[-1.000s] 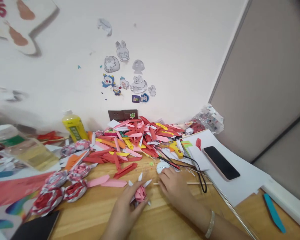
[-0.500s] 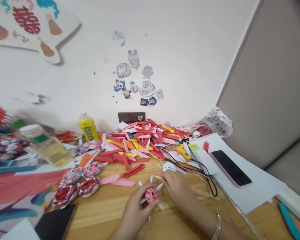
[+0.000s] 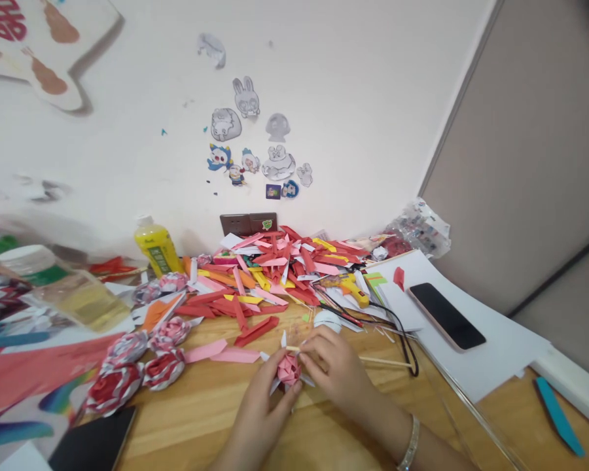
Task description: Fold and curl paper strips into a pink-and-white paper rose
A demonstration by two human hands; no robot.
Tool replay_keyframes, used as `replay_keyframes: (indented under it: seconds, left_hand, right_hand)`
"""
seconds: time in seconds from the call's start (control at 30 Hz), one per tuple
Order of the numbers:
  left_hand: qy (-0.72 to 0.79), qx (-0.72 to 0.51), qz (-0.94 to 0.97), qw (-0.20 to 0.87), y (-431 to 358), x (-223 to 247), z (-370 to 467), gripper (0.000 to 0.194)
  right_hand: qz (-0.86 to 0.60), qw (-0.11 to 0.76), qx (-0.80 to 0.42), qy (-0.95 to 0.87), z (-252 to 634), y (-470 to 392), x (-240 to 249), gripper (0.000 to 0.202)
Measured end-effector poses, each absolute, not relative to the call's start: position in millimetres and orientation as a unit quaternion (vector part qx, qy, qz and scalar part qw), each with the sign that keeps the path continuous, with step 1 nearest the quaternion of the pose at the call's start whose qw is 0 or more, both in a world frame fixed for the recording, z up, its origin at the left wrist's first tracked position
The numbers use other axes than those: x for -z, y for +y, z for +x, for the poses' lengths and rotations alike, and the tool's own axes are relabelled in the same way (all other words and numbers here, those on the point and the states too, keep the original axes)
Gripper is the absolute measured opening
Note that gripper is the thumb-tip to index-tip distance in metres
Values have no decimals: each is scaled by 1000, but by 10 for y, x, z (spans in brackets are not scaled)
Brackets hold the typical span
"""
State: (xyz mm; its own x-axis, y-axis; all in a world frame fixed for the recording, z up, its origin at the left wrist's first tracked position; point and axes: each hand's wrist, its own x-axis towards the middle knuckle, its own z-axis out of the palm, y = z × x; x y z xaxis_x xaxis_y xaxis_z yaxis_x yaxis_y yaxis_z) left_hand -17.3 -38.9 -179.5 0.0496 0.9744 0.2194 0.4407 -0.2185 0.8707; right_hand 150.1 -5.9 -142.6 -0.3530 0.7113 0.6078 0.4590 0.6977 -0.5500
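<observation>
Low over the wooden table, my left hand (image 3: 269, 389) is closed around a pink folded-paper flower (image 3: 288, 370) with white pointed tips sticking out round it. My right hand (image 3: 331, 363) pinches a thin wooden stick (image 3: 385, 362). Its short end lies against the flower's upper edge, and the long end runs out to the right behind the wrist. Two pink folded strips (image 3: 222, 352) lie left of my hands. Finished paper flowers (image 3: 163, 368), red, pink and white, sit farther left.
A heap of folded paper strips (image 3: 275, 268) lies along the wall. Right of it are a yellow glue gun (image 3: 354, 290) with a black cord, and a phone (image 3: 446, 315) on white paper. A yellow bottle (image 3: 157, 247) and a clear jar (image 3: 63, 288) stand left. A teal cutter (image 3: 559, 415) lies right.
My right hand has moved in to the flower, bringing the stick's end against its upper edge. My left hand keeps its hold. The whole view has shifted slightly.
</observation>
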Motion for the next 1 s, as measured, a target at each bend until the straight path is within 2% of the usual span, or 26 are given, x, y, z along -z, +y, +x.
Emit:
replay_keyframes:
  seconds: [0.2, 0.43, 0.6, 1.0]
  left_hand:
    - [536, -406, 690, 269, -437, 1792, -171, 45]
    - [540, -421, 679, 266, -418, 1744, -164, 37]
    - [552, -411, 668, 282, -418, 1652, -165, 39]
    - [558, -405, 687, 228, -430, 1795, -211, 39]
  right_hand:
    - [-358, 430, -187, -807, 1466, -105, 1436, 7]
    - [-388, 411, -203, -800, 1455, -96, 1433, 12]
    - [-389, 414, -159, -808, 1428, -136, 1414, 10]
    - [-361, 375, -14, -854, 1421, -223, 1421, 26]
